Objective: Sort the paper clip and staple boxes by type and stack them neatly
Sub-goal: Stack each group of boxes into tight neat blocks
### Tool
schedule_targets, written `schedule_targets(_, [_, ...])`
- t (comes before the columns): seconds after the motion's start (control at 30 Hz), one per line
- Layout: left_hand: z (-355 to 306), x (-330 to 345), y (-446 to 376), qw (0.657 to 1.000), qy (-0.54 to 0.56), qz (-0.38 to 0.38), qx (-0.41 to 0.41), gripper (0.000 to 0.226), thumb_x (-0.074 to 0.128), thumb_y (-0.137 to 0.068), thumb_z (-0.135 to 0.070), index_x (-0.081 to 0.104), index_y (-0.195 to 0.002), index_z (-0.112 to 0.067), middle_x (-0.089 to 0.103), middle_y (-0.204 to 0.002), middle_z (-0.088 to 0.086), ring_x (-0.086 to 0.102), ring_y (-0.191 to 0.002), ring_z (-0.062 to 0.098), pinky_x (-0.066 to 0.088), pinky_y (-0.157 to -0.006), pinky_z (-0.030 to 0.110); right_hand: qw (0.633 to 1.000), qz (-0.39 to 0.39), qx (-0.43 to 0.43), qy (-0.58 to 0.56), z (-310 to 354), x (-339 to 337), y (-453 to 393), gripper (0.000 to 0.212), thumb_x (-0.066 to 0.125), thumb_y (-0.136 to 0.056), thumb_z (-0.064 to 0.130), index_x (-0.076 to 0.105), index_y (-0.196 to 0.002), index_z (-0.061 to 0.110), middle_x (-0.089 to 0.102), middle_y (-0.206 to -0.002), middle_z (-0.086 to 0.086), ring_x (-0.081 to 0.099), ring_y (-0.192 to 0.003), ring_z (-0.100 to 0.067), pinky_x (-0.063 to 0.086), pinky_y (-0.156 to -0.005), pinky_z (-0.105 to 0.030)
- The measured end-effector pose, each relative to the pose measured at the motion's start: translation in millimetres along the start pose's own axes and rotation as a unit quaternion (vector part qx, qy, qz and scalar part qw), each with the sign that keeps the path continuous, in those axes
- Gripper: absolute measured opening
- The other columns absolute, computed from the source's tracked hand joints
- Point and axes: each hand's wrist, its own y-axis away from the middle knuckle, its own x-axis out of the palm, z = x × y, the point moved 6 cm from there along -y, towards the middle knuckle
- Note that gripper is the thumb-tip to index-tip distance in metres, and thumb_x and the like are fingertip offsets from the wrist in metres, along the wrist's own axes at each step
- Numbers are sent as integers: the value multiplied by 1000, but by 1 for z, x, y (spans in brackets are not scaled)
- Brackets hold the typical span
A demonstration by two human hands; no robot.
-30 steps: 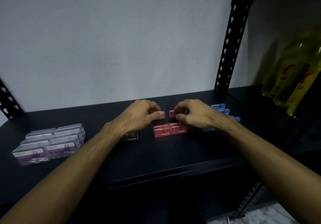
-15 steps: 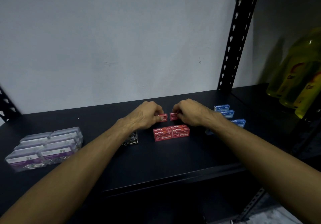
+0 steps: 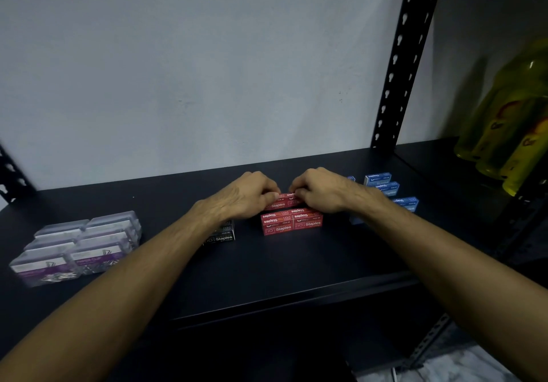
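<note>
Red staple boxes [image 3: 292, 222], four grouped, two more [image 3: 285, 200] pinched between left hand [image 3: 247, 196] and right hand [image 3: 320, 190].

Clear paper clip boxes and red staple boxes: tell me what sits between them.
In the head view, a black staple box lies between them, partly hidden by the left forearm.

Dim, cool light leaves the dark shelf [image 3: 267, 278] and its underside nearly black, the pale wall [image 3: 192, 70] evenly lit, while wide-angle bending tilts the upright post [image 3: 397, 64] and the yellow bottles [image 3: 513, 120] blur at right.
</note>
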Motion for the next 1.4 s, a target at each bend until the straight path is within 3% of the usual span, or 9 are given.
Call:
schedule_targets(0.27, [-6, 2, 17, 1000, 26, 13, 5, 24, 51, -100, -31, 72, -105, -21, 72, -96, -8, 66, -88, 7, 54, -79, 27, 999, 35, 6, -5, 7, 3, 15, 28, 44, -102, 28, 66, -118, 22, 69, -115, 1, 64, -98, -13, 51, -81, -26])
schedule_targets(0.53, [-11, 3, 24, 1000, 19, 4, 9, 25, 49, -101, -29, 72, -103, -19, 68, -83, -12, 61, -71, 2, 43, -63, 17, 1000, 29, 3, 0, 12, 2, 24, 26, 44, -100, 21, 69, -108, 23, 68, -106, 2, 62, -90, -12, 43, -71, -22])
schedule_targets(0.63, [-10, 4, 25, 999, 33, 5, -2, 35, 45, -102, -36, 69, -94, -12, 66, -76, -4, 56, -63, 6, 50, -65, 31, 999, 33, 11, -16, 13, 2, 26, 21, 45, -101, 28, 66, -99, 26, 66, -95, 6, 60, -83, -9, 41, -64, -21])
schedule_targets(0.7, [-9, 4, 27, 999, 50, 0, -13, 43, 43, -102, -43, 66, -91, -9, 62, -71, -3, 54, -60, 9, 50, -66, 36, 998, 44, 23, -29, 13, 2, 29, 22, 49, -98, 38, 67, -103, 26, 67, -95, 6, 61, -84, -8, 43, -67, -24])
schedule_targets(0.8, [-10, 7, 32, 999, 45, 22, -15, 38, 52, -94, -55, 68, -111, -25, 68, -92, -12, 61, -75, 2, 49, -73, 24, 997, 69, 29, -14, 15, 2, 34, 32, 58, -91, 46, 64, -117, 28, 66, -99, 8, 61, -86, -8, 45, -68, -26])
schedule_targets(0.87, [-9, 9, 34, 999, 26, 35, -13, 49, 64, -84, -58, 62, -123, -29, 67, -106, -13, 63, -90, 3, 50, -81, 24, 997, 79, 25, 5, 15, 3, 37, 39, 67, -84, 44, 62, -120, 30, 66, -97, 9, 61, -84, -8, 47, -69, -27])
schedule_targets(1.07, [-14, 9, 35, 999, -24, 26, 4, 52, 74, -81, -46, 61, -126, -23, 66, -109, -6, 63, -92, 9, 54, -83, 29, 996, 67, 1, 56, 17, 7, 35, 42, 73, -85, 27, 57, -123, 22, 62, -100, 7, 59, -84, -10, 45, -74, -26])
schedule_targets(1.4, [-11, 7, 38, 999, -28, 29, -3, 50, 73, -82, -46, 62, -124, -24, 65, -108, -6, 62, -92, 8, 54, -82, 29, 995, 79, -6, 57, 23, 9, 34, 46, 70, -89, 28, 55, -131, 19, 64, -117, 0, 60, -98, -15, 47, -85, -29])
